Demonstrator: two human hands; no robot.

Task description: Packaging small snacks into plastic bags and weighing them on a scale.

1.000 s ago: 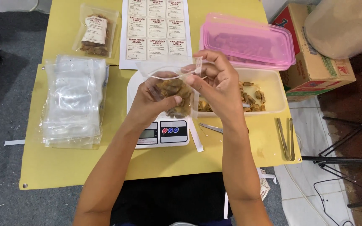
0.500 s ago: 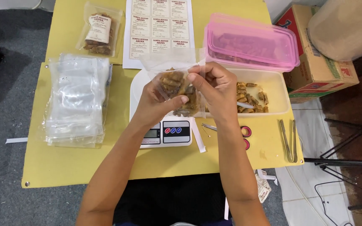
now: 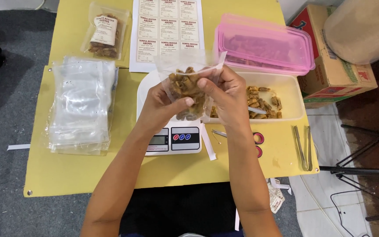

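Only one view here, the head camera looking straight down at a yellow table.

Both hands are up over the middle of the table, gripping the same clear plastic bag full of small brown fried snack pieces. The left hand holds it from the left and underneath, thumb pressed across the front of the bag. The right hand pinches it from the right side near the top, fingers curled over the edge. So both are closed on the bag, neither is loose. The bag hangs just above a white kitchen scale, not resting on it as far as I can tell.

Right of the hands there's an open white tub with more of the same snacks in it, and a pink lid lies across its far edge. Metal tongs lie near the table's right edge, and scissors with red handles peek out from under the right forearm.

On the left is a stack of empty clear bags. At the far side sits one already filled and labelled bag, just beside a sheet of stickers. A cardboard box sits on the floor past the right edge.
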